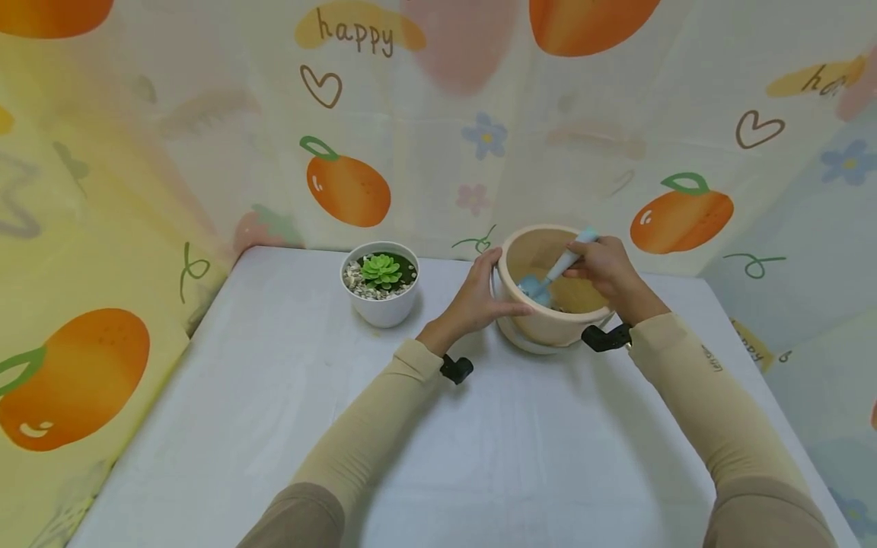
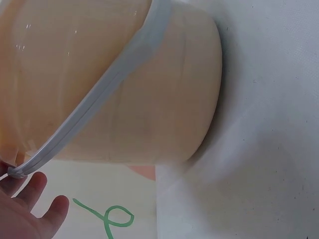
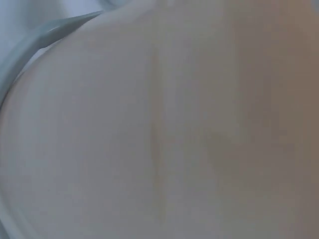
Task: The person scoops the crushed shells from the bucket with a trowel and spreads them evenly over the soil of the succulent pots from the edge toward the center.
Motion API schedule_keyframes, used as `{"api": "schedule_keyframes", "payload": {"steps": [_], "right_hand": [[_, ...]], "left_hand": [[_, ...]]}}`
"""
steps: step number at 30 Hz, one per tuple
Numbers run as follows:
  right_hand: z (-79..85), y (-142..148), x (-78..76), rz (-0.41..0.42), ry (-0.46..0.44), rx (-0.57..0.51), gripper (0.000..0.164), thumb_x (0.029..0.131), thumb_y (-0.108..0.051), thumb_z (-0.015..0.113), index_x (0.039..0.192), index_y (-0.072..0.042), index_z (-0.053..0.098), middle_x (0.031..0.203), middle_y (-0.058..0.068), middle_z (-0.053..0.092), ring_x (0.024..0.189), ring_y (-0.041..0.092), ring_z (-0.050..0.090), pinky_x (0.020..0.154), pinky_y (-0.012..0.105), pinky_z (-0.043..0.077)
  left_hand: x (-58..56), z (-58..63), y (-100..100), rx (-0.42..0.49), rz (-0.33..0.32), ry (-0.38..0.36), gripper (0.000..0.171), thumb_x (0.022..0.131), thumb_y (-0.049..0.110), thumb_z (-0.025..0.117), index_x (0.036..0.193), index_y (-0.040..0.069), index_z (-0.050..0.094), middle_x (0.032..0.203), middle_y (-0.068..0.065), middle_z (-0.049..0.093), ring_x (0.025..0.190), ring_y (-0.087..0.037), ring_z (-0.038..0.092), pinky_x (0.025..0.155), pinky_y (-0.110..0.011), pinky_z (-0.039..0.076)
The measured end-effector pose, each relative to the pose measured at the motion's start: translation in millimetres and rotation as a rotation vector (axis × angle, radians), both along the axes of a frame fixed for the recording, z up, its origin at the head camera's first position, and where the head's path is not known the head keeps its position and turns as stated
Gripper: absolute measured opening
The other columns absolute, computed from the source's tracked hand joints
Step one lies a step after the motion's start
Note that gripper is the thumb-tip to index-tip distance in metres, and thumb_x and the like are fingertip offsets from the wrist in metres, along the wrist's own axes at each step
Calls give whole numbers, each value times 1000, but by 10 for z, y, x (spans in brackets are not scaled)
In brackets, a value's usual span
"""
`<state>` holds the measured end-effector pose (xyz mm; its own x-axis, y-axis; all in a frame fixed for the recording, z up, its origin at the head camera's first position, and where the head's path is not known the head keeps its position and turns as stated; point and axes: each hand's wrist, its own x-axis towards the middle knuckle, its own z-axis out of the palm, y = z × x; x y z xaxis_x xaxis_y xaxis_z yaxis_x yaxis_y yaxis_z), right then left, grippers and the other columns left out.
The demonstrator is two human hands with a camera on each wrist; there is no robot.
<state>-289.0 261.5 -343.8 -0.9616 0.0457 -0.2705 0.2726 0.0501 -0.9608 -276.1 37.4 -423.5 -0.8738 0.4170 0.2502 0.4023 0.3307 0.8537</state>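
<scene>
Shovel (image 1: 537, 291) leans inside the bucket (image 1: 548, 329); we clasp its handle (image 1: 566, 262) in our right hand (image 1: 606, 268). Our left hand (image 1: 476, 295) braces the bucket, fingers spread. We judge the shovel light, stiff, best gripped mid-handle.

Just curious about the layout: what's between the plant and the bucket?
In the head view: the left hand, touching the bucket, and bare table beside the plant.
</scene>
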Motion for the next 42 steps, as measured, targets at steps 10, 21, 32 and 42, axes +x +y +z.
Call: {"api": "schedule_keyframes", "payload": {"steps": [10,21,32,42], "right_hand": [[142,308,15,1,-82,-343,11,98,-11,53,96,-1,56,77,6,70,74,19,73,69,33,60],[149,585,-7,30,-162,-548,16,97,-13,54,90,-1,61,89,13,69,86,26,73,82,40,57],[165,728,92,-120,-185,-673,11,92,-10,63,101,-6,58,93,15,69,87,31,72,98,40,40],[122,675,158,-184,-54,-688,8,94,-13,61,98,-7,59,84,14,72,83,28,73,81,43,55]], "left_hand": [[3,-14,-5,1,7,21,109,69,33,89,153,7,24,157,-13,25,147,-25,26,120,-44,26],[-15,-16,7,-35,23,45,110,68,37,89,153,8,25,158,-12,26,147,-24,25,121,-42,25],[3,1,-10,-40,32,23,112,67,39,89,153,8,24,159,-12,24,149,-24,23,121,-42,24],[54,9,8,-61,52,31,113,68,40,88,153,6,23,158,-12,27,148,-25,25,120,-42,26]]}}
